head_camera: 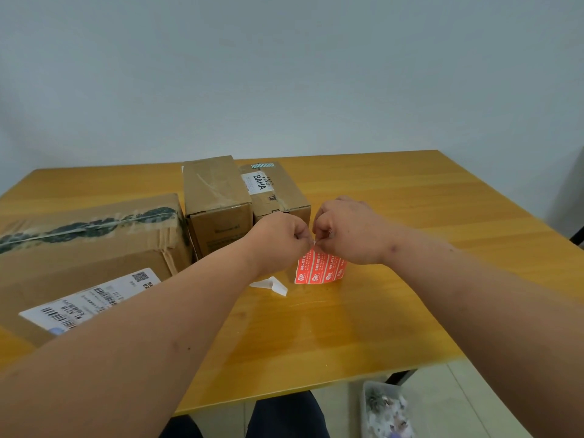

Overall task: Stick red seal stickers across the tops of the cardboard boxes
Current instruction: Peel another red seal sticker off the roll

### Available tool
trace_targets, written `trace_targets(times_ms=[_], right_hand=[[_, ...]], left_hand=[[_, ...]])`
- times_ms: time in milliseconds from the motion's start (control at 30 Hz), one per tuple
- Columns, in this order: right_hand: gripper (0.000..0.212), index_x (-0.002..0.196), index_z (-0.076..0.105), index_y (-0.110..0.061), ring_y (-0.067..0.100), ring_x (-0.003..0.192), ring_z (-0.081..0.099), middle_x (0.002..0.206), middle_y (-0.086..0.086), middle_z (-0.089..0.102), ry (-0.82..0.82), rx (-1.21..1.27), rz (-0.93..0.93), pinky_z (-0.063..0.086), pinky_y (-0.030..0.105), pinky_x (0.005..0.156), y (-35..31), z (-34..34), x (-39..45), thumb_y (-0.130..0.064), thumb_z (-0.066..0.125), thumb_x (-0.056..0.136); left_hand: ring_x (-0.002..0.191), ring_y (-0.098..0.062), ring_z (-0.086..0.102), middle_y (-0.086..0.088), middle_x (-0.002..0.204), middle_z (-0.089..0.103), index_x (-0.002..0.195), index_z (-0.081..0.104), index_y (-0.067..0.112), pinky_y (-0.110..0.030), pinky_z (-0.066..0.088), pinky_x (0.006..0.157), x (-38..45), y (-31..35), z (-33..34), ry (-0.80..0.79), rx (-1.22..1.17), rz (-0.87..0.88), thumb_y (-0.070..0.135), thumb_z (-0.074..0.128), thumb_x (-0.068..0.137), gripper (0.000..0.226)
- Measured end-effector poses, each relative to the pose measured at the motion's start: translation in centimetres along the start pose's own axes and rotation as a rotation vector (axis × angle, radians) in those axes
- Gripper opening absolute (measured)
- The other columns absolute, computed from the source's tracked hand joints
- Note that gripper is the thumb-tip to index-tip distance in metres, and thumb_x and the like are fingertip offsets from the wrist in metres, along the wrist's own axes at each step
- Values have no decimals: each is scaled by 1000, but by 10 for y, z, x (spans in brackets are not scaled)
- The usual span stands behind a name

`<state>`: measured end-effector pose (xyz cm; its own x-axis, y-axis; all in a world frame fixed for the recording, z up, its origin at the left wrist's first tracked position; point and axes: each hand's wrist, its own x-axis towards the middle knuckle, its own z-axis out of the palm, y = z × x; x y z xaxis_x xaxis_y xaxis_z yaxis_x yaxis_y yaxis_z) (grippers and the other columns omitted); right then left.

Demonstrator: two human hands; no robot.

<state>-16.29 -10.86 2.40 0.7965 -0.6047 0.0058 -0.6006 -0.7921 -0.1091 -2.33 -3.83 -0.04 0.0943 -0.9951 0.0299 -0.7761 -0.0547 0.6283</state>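
A sheet of red seal stickers hangs above the wooden table, pinched at its top edge by my left hand and my right hand, fingertips almost touching. Three cardboard boxes stand to the left and behind: a large box with dark tape and a shipping label at the left, a tall box in the middle, and a smaller box with a "BAHA" label beside it. No red sticker shows on any box top.
A scrap of white backing paper lies on the yellow table just under my left wrist. A clear bin of scraps stands on the floor at the lower right. A plain wall rises behind the table.
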Motion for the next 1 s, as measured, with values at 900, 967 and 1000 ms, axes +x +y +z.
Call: trace_targets(times_ms=[900, 967, 1000], right_hand=[[14, 72, 60, -27, 16, 104, 47, 101, -5, 61, 66, 46, -19, 40, 42, 95, 0, 2, -4, -25, 62, 86], [13, 74, 63, -26, 16, 104, 47, 100, -5, 62, 68, 30, -19, 38, 41, 96, 0, 2, -3, -27, 61, 86], [12, 76, 66, -25, 15, 104, 47, 100, -6, 62, 61, 24, -13, 37, 40, 97, 1, 3, -2, -29, 62, 87]], left_hand=[[84, -24, 61, -21, 98, 70, 94, 66, -5, -43, 53, 86, -1, 0, 0, -40, -257, -139, 19, 60, 92, 25], [84, -23, 62, -18, 97, 71, 95, 67, -4, -40, 53, 84, -1, -1, 1, -47, -246, -137, 21, 60, 92, 25], [85, -23, 62, -16, 97, 71, 95, 67, -2, -37, 54, 82, -1, -2, 1, -55, -242, -137, 22, 60, 93, 25]])
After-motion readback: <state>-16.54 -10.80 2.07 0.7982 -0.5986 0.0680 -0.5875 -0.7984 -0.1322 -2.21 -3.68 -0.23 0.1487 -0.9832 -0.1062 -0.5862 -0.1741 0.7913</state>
